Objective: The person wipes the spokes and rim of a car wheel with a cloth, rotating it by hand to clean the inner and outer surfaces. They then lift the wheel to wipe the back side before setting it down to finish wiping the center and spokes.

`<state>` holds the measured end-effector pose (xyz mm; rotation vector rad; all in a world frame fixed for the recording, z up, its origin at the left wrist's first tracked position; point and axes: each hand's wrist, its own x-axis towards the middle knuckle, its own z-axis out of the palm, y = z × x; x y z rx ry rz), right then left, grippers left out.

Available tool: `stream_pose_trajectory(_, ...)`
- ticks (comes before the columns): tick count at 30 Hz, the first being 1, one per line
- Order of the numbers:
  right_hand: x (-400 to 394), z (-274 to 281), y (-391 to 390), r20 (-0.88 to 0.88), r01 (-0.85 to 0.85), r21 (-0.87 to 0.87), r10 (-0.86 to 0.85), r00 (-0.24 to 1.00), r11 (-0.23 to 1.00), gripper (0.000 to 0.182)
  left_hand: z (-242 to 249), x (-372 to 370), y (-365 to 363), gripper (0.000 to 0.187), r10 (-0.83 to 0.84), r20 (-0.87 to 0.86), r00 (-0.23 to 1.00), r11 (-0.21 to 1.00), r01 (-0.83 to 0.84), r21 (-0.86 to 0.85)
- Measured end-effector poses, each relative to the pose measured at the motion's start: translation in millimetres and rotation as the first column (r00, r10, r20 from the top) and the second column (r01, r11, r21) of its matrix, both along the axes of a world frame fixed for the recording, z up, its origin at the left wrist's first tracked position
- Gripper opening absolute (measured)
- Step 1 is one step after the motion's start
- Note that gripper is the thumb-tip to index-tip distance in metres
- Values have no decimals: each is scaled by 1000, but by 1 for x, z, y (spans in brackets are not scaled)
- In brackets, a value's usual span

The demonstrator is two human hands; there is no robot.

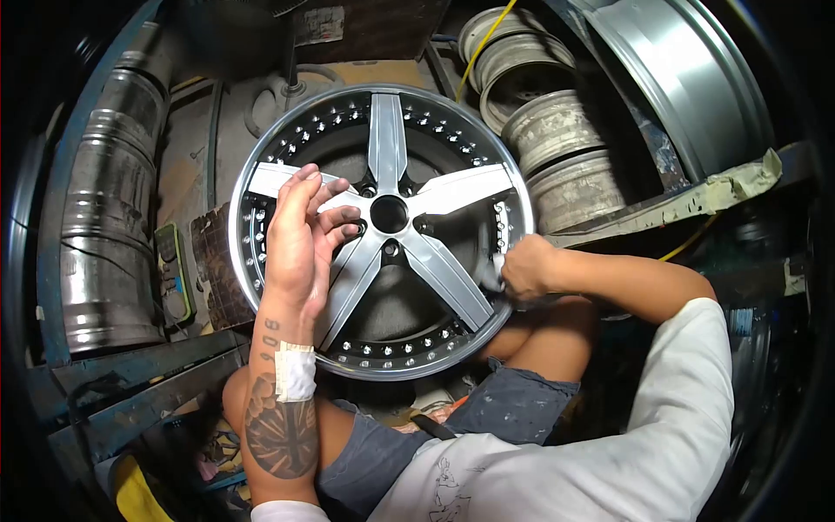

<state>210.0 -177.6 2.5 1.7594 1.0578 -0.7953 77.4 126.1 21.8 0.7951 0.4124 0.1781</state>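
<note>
A large five-spoke alloy wheel rim [387, 130] with silver spokes, a dark barrel and shiny rivets round its edge faces up in front of me. My left hand [304, 226] is raised over its left spokes, palm turned inward, fingers apart and loosely curled, holding nothing. At the rim's right edge my right hand [528, 268] is closed round a small white cloth [498, 264], mostly hidden by the fingers and a little blurred. The cloth is against the inner side of the lip, beside the rivets.
Bare metal wheel barrels [111, 217] are stacked along the left. Worn rims [570, 165] stand at the right, near a large silver barrel [678, 78] on a ledge [696, 204]. A yellow cord [489, 39] hangs at the back. A green-edged tool [174, 274] lies left of the rim.
</note>
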Motion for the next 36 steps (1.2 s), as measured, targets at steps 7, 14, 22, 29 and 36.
stream_pose_trajectory(7,17,4,-6,-92,-31,-51,26,995,998,41,-1,-3,11,37,57,15,998,995,-56,-85)
stream_pose_trajectory(14,23,-7,-14,59,-54,14,53,997,998,34,2,-6,8,42,88,54,995,992,-82,-99)
stream_pose_trajectory(22,-26,6,-33,-261,298,367,-210,942,881,37,1,-6,9,40,77,125,989,993,-66,-96)
stream_pose_trajectory(29,-22,10,-47,-54,212,342,-206,977,916,38,-5,-9,19,37,47,147,988,994,-32,-102)
stream_pose_trajectory(36,-67,22,-50,24,354,407,-398,917,842,45,-2,-18,18,39,100,23,995,990,-102,98)
